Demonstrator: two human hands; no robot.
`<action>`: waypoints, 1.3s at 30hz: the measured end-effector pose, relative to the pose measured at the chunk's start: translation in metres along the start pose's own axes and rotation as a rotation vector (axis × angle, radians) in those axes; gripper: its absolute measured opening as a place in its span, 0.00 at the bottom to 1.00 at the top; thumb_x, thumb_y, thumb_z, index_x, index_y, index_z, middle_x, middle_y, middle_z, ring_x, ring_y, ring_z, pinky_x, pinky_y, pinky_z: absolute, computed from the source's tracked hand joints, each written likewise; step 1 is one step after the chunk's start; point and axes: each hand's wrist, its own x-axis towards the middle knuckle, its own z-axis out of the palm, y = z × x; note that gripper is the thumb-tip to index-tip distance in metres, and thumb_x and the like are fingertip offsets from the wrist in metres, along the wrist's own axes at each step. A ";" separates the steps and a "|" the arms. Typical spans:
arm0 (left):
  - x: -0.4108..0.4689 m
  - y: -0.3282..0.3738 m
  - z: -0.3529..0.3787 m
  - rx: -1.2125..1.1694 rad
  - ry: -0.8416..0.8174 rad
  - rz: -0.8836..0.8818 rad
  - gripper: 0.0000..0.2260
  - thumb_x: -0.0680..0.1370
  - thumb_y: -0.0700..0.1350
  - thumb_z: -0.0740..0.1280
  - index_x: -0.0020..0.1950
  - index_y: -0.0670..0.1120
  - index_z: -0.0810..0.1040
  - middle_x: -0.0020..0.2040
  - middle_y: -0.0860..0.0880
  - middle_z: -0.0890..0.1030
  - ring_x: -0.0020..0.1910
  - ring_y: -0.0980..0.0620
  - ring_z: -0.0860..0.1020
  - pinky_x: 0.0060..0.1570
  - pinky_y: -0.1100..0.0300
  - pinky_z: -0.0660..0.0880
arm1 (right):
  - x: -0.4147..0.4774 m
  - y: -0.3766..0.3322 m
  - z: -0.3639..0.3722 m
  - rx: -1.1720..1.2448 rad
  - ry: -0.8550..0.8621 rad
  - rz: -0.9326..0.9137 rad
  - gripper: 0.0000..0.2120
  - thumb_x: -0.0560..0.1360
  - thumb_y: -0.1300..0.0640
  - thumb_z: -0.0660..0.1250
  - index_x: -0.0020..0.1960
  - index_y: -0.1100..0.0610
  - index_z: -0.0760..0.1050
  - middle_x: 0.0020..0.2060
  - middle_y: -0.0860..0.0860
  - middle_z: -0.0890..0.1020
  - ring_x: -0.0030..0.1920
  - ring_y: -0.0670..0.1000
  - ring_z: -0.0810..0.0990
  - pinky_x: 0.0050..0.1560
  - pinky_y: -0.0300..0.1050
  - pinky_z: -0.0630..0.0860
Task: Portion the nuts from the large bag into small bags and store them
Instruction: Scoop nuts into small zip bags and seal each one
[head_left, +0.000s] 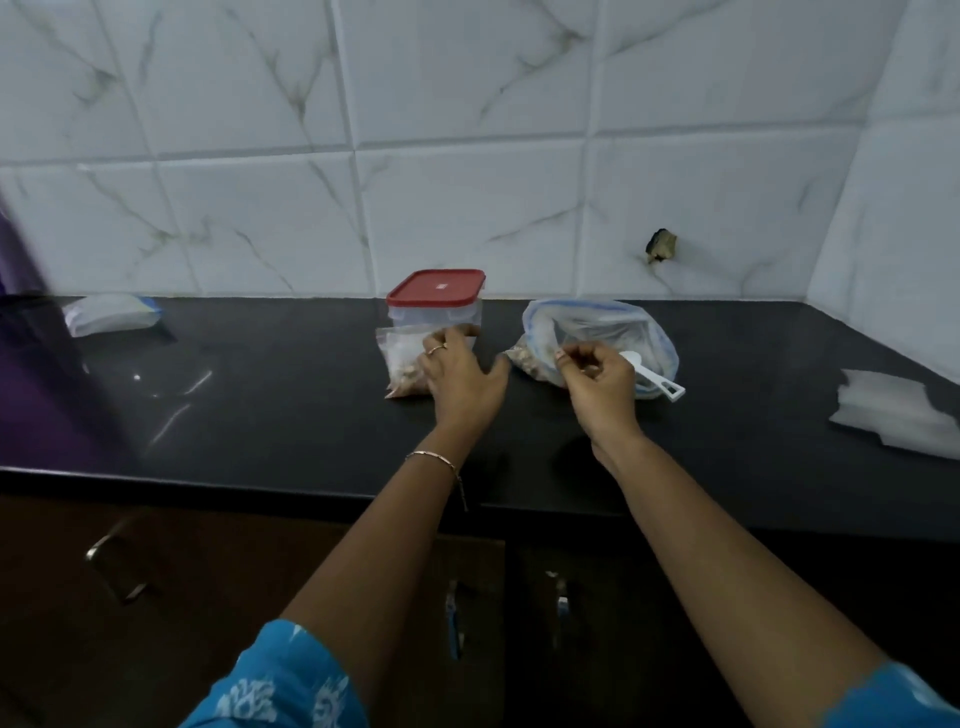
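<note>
Both arms reached forward over the edge of the black counter (260, 415), bare from the blue patterned sleeves (280, 680) to the wrists.

The left hand (462, 376) lay palm down with its fingers stretched and spread, released rather than gripping. Its fingertips rested on the right side of the small bag (402, 358), and the thumb was splayed out to the right, just above the counter. A ring (436, 349) sat on one finger and a thin bracelet (434, 458) circled the wrist. The small bag stood leaning against the clear container (436, 314) with the red lid (435, 293), and nuts (405, 378) were gathered at its bottom.

The right hand (597, 376) was held a little above the counter, wrist bent, fingers curled in toward the palm, with thumb and forefinger close together at the near edge of the large bag (597, 327). Whether they pinched the plastic could not be told. The large bag lay slumped and open just right of the container, a few nuts showing in its left corner. A white scoop (652, 378) lay at its mouth, handle pointing right.

A flat stack of bags (109, 314) lay far left by the tiled wall (467, 130), and white paper (898, 413) lay far right.
</note>
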 end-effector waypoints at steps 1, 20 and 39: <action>-0.005 0.007 0.007 -0.013 -0.034 0.030 0.18 0.76 0.47 0.69 0.63 0.46 0.71 0.66 0.43 0.65 0.67 0.44 0.61 0.63 0.56 0.59 | 0.001 -0.002 -0.008 0.027 0.026 0.000 0.05 0.75 0.59 0.71 0.41 0.52 0.78 0.39 0.49 0.82 0.42 0.48 0.80 0.46 0.42 0.76; -0.077 0.135 0.197 -0.448 -0.695 0.035 0.08 0.76 0.35 0.68 0.50 0.46 0.74 0.49 0.47 0.77 0.48 0.48 0.78 0.50 0.52 0.79 | 0.023 0.018 -0.295 -1.232 0.238 -0.062 0.21 0.74 0.53 0.67 0.66 0.52 0.74 0.63 0.49 0.78 0.65 0.53 0.71 0.65 0.51 0.64; -0.082 0.131 0.208 -0.661 -0.673 -0.128 0.05 0.77 0.35 0.67 0.46 0.44 0.76 0.46 0.41 0.79 0.39 0.51 0.79 0.37 0.61 0.76 | 0.036 0.024 -0.292 -1.241 0.336 -0.173 0.04 0.77 0.56 0.64 0.46 0.52 0.78 0.42 0.47 0.82 0.44 0.49 0.79 0.59 0.46 0.64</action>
